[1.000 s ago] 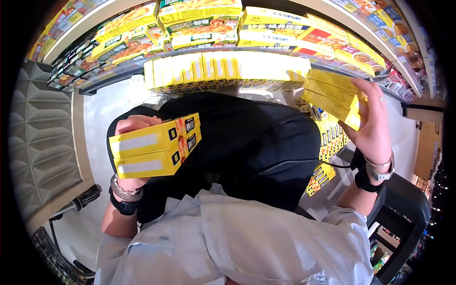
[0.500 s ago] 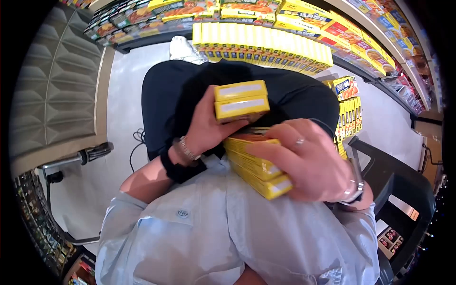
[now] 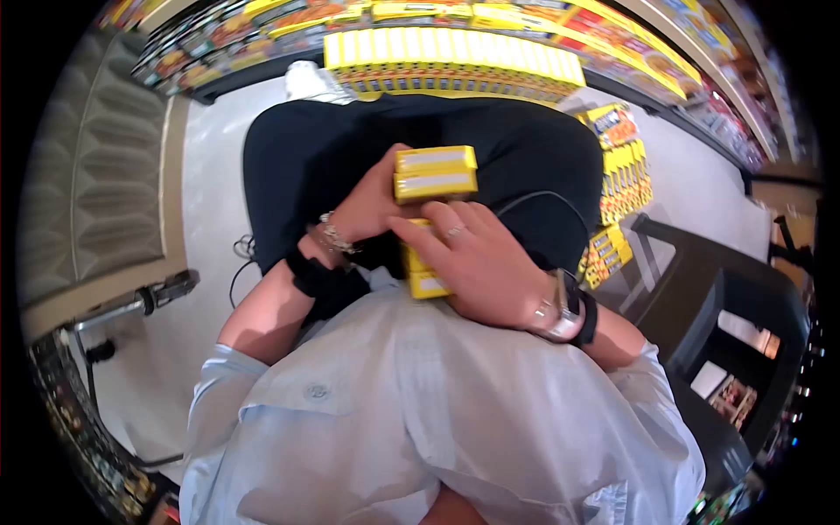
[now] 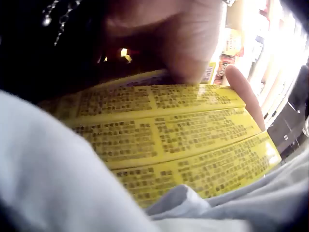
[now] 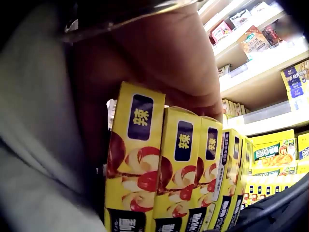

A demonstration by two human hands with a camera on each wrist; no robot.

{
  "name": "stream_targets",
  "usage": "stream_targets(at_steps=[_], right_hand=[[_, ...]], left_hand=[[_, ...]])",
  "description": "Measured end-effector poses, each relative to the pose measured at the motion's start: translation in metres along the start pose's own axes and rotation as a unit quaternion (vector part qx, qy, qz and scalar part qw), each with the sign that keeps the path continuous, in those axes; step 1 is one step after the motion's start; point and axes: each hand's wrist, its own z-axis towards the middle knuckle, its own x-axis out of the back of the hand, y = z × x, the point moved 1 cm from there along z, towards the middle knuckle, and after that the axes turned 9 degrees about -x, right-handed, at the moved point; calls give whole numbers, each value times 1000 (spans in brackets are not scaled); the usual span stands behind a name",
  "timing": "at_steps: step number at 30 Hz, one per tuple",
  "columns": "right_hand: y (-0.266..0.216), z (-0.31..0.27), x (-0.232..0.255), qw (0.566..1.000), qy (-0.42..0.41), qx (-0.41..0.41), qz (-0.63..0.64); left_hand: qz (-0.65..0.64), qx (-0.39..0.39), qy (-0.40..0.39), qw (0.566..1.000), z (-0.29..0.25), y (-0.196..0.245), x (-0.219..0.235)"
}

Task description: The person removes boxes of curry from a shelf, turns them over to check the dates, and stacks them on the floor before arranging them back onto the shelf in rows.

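Observation:
In the head view my left hand (image 3: 366,208) holds two yellow curry boxes (image 3: 435,185) stacked together, their pale label strips facing up. Close below it, my right hand (image 3: 490,267) grips more yellow curry boxes (image 3: 427,286) against the shirt front, its back covering most of them. Three of these curry boxes (image 4: 164,130) show their text-covered sides in the left wrist view. From the right wrist, several curry boxes (image 5: 181,159) stand side by side in a row, with the hand over their upper ends.
A long row of yellow boxes (image 3: 455,57) stands on the floor before the shelf, past the knees. More yellow boxes (image 3: 623,179) lie at the right, near a black cart or bin (image 3: 726,289). A padded panel (image 3: 114,166) borders the left.
From wide apart, both hands have come together over the lap with their boxes. In the last half second the right hand's boxes have swung in line below the left hand's pair.

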Motion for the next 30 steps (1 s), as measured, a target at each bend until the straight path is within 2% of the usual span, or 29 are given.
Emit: stream_targets(at_steps=[3,5,7,9,11,13,14,15,17,18,20,21,22,23,24,26,27,29,30], right_hand=[[4,0,-3,1000,-2,-12,19],[6,-1,-7,999,19,-2,37],[9,-1,-8,999,40,-7,23],[11,-1,-9,996,77,32,31],[17,-2,-18,996,73,32,31],[24,-4,-22,995,94,29,0],[29,-4,-22,998,60,18,17],[31,-6,-21,998,62,11,19],[34,-8,-16,998,50,17,35],[40,-13,-6,990,50,33,126],[68,-19,18,947,154,32,281],[88,-33,36,951,230,-44,203],[109,-54,40,885,260,-210,324],[140,-75,47,878,314,-258,253],[184,-108,42,859,326,-356,170],[248,-181,35,852,172,-495,-18],[266,-207,27,826,79,-549,-103],[265,-227,16,779,-50,-615,-113],[283,-250,-1,778,-109,-609,-111]], left_hand=[[-28,38,-45,998,4,-12,4],[-26,60,-34,997,1,-5,5],[4,47,-63,997,-2,-5,8],[-76,122,-21,989,-3,4,7],[-90,153,-28,984,-5,2,8],[-200,34,10,979,-4,6,7],[-107,28,29,993,-8,0,8],[-108,32,23,993,-8,-1,5],[-33,27,12,999,-10,0,1],[-9,32,2,999,-9,2,0],[31,38,-10,999,-10,-1,2],[72,42,-16,996,-12,-3,4],[68,42,-20,997,-12,-3,6],[67,47,-19,996,-12,-3,7],[71,44,-20,996,-12,-4,8],[72,42,-25,996,-9,-5,9],[64,42,-27,997,-8,-4,9],[50,44,-29,997,-8,-4,8],[54,41,-27,997,-7,-4,8]])
